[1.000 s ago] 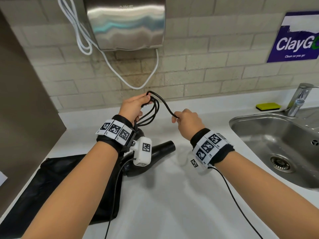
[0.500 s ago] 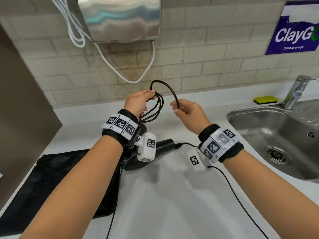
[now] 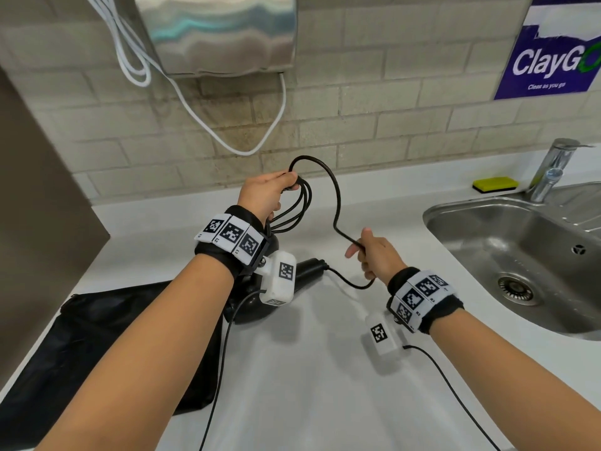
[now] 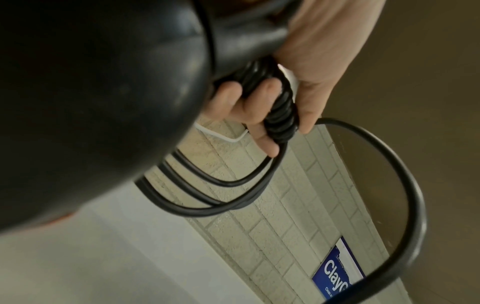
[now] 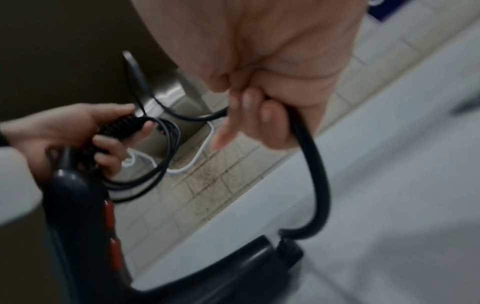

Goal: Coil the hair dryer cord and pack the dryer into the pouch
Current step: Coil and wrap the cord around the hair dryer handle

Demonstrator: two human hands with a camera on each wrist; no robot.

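Left hand (image 3: 265, 193): fingers curled round several gathered loops of black cord (image 3: 336, 203), held above the table (image 3: 325, 369). Right hand (image 3: 377, 255): pinches the same cord lower down, near the hair dryer (image 3: 309, 270) lying on the table. Black pouch (image 3: 97, 336): flat on table, left of dryer.

Up close, the left hand (image 4: 306, 67) grips a bunch of black cord (image 4: 279, 115) loops, three of them drooping below the fingers (image 4: 262, 133) and one wider loop sweeping out right, the dryer's dark body (image 4: 91, 102) filling the left, tiled wall (image 4: 272, 216) and blue sign (image 4: 337, 271) behind.
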